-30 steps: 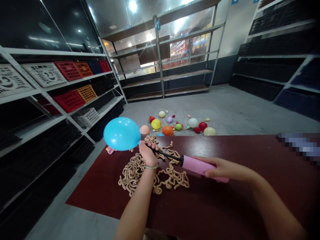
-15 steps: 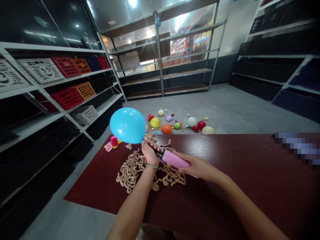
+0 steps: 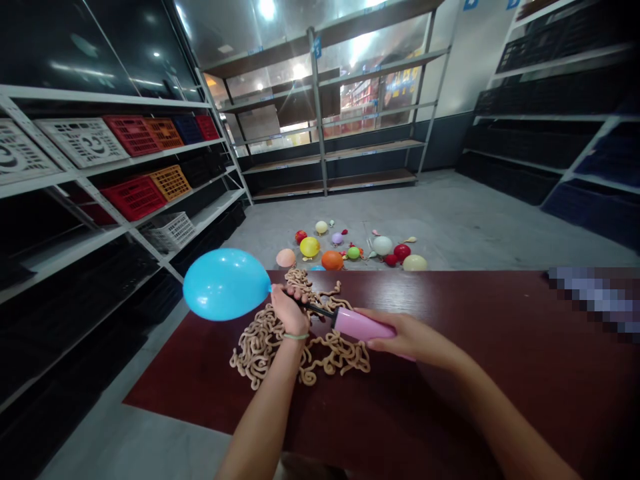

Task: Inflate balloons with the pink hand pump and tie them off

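A blue inflated balloon (image 3: 226, 285) stretches out to the left over the table's left edge. My left hand (image 3: 290, 311) is closed around its neck and the black end of a hand balloon pump. My right hand (image 3: 407, 337) grips the pump's pink barrel (image 3: 363, 325). Between the two hands a thin black rod (image 3: 320, 309) shows, drawn out of the barrel. Under my left hand and wrist lies a loose heap of tan, uninflated long balloons (image 3: 257, 350), curled and tangled on the dark red table (image 3: 450, 400).
Beyond the table, several small balloons lie on the grey floor (image 3: 280, 220), among them an orange one (image 3: 332, 260). Shelves with plastic crates (image 3: 133, 135) line the left side. A metal rack (image 3: 320, 153) stands at the back. A pixelated patch (image 3: 595, 293) covers something at right.
The blue balloon has swung left and down with my left hand. My right hand has shifted slightly right with the pink barrel, so the black rod between the hands is longer.
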